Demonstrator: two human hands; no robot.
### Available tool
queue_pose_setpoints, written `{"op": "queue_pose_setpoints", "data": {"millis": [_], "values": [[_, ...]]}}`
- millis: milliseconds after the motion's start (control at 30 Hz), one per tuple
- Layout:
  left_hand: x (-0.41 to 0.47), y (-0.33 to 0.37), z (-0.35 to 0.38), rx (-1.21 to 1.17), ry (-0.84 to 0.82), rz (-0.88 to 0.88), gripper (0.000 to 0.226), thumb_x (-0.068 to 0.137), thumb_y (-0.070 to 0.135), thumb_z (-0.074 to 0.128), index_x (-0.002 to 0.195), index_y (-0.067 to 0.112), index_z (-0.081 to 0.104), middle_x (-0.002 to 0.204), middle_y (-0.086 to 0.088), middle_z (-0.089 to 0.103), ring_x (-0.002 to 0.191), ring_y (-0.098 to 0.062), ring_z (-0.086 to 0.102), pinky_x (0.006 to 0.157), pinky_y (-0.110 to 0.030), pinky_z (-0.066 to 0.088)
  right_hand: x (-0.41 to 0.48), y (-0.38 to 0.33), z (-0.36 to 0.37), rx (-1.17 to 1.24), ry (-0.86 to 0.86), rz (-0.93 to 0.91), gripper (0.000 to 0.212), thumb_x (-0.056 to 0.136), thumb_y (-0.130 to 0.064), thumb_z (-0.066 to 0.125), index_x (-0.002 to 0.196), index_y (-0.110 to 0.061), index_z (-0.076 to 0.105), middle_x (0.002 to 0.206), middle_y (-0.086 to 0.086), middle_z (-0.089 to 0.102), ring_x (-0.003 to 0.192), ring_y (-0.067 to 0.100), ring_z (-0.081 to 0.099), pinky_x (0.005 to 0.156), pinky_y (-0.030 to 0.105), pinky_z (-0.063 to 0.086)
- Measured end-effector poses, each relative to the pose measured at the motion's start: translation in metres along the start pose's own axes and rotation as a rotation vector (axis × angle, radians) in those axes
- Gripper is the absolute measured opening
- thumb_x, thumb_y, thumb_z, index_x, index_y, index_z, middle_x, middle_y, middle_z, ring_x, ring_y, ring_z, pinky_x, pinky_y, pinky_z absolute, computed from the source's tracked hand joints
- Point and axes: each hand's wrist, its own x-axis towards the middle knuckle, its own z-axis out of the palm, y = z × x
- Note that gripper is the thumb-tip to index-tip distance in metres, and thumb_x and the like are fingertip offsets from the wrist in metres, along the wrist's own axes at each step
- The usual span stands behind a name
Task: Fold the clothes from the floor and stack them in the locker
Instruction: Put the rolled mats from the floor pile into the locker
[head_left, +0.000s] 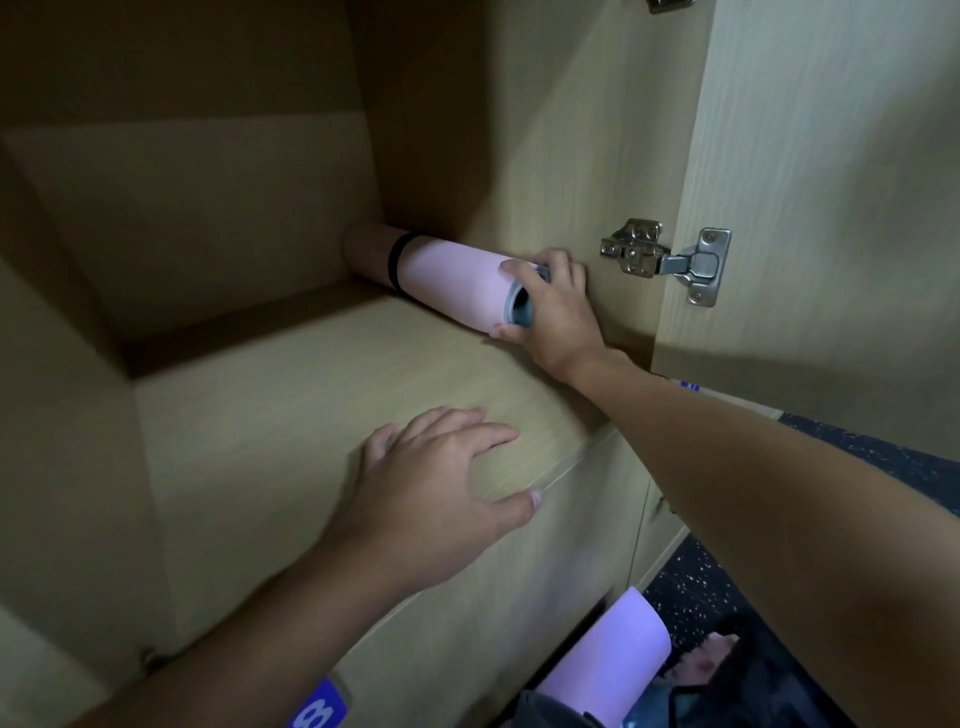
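The roll (447, 283), far end shadowed, is gripped by the right hand (556, 312); the left hand (441, 488) is spread over the shelf (311, 374).

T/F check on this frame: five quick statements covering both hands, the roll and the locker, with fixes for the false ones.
1. The right hand grips the near end of the pink roll. True.
2. The left hand holds a folded shirt. False: it is open and holds nothing, with its fingers spread above the front of the shelf.
3. The pink roll stands upright. False: it lies on its side on the shelf, along the locker's right wall.
4. The locker door is open. True.
5. A black band circles the pink roll. True.
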Motion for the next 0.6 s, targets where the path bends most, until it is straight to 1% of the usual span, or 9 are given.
{"op": "queue_pose_setpoints", "data": {"millis": [67,167,233,300,333,433,500,533,600], "values": [[-0.001,0.001,-0.001,-0.002,-0.006,0.002,0.061,0.079,0.07,0.059,0.137,0.05,0.049,0.152,0.026,0.035,0.141,0.006,0.024,0.12,-0.04,0.014,-0.003,-0.003,-0.003,0.031,-0.034,0.025,0.081,0.072,-0.036,0.085,0.142,-0.026,0.045,0.144,0.01,0.032,0.132,0.03,0.028,0.111,0.04,0.033],[0.001,0.001,-0.002,0.019,-0.008,-0.002,0.061,0.079,0.069,0.061,0.136,0.049,0.051,0.151,0.023,0.039,0.141,0.002,0.029,0.119,-0.041,0.018,-0.016,-0.009,-0.012,0.115,-0.088,0.124,0.1,0.069,-0.035,0.087,0.15,-0.025,0.03,0.152,0.013,0.022,0.138,0.033,0.026,0.115,0.042,0.028],[0.002,0.001,-0.001,0.026,-0.004,-0.004,0.06,0.079,0.068,0.063,0.135,0.048,0.053,0.15,0.021,0.043,0.14,-0.002,0.033,0.117,-0.042,0.021,-0.035,-0.015,-0.023,0.158,-0.102,0.194,0.103,0.074,-0.035,0.085,0.154,-0.024,0.021,0.15,0.016,0.023,0.138,0.036,0.027,0.115,0.042,0.026],[0.002,0.001,0.0,0.026,0.0,-0.004,0.059,0.078,0.066,0.065,0.133,0.045,0.056,0.147,0.019,0.047,0.139,-0.004,0.037,0.116,-0.043,0.024,-0.064,-0.023,-0.039,0.194,-0.126,0.235,0.092,0.083,-0.034,0.076,0.154,-0.02,0.019,0.145,0.018,0.03,0.135,0.035,0.03,0.112,0.039,0.025],[0.002,0.002,-0.001,0.028,0.003,0.003,0.058,0.079,0.064,0.065,0.132,0.043,0.058,0.145,0.018,0.049,0.137,-0.006,0.04,0.115,-0.043,0.026,-0.083,-0.025,-0.046,0.197,-0.134,0.247,0.083,0.088,-0.034,0.071,0.153,-0.018,0.022,0.142,0.018,0.034,0.133,0.034,0.032,0.11,0.037,0.026],[-0.005,0.006,-0.004,0.003,0.026,0.051,0.048,0.083,0.056,0.064,0.125,0.033,0.064,0.133,0.012,0.059,0.128,-0.014,0.051,0.11,-0.04,0.035,-0.154,-0.03,-0.062,0.128,-0.085,0.238,0.056,0.095,-0.033,0.061,0.142,-0.01,0.041,0.133,0.017,0.045,0.128,0.034,0.038,0.106,0.037,0.029],[-0.019,0.011,-0.003,0.002,0.014,0.138,0.045,0.085,0.051,0.061,0.123,0.029,0.066,0.129,0.008,0.061,0.123,-0.018,0.055,0.106,-0.037,0.04,-0.203,-0.033,-0.067,0.119,-0.072,0.255,0.045,0.095,-0.031,0.06,0.133,-0.009,0.05,0.127,0.014,0.051,0.123,0.032,0.043,0.102,0.037,0.032],[-0.032,0.015,-0.001,0.012,0.014,0.186,0.042,0.085,0.048,0.06,0.122,0.029,0.066,0.129,0.007,0.061,0.123,-0.019,0.054,0.106,-0.035,0.039,-0.226,-0.035,-0.068,0.147,-0.138,0.293,0.044,0.094,-0.032,0.061,0.131,-0.01,0.051,0.124,0.013,0.052,0.121,0.03,0.044,0.102,0.036,0.033],[-0.067,0.02,0.011,0.031,0.066,0.294,0.039,0.083,0.046,0.055,0.115,0.029,0.07,0.127,0.006,0.062,0.123,-0.018,0.054,0.108,-0.034,0.033,-0.27,-0.038,-0.062,0.24,-0.371,0.435,0.05,0.09,-0.041,0.065,0.131,-0.016,0.053,0.125,0.01,0.051,0.121,0.026,0.047,0.106,0.036,0.036]]}}
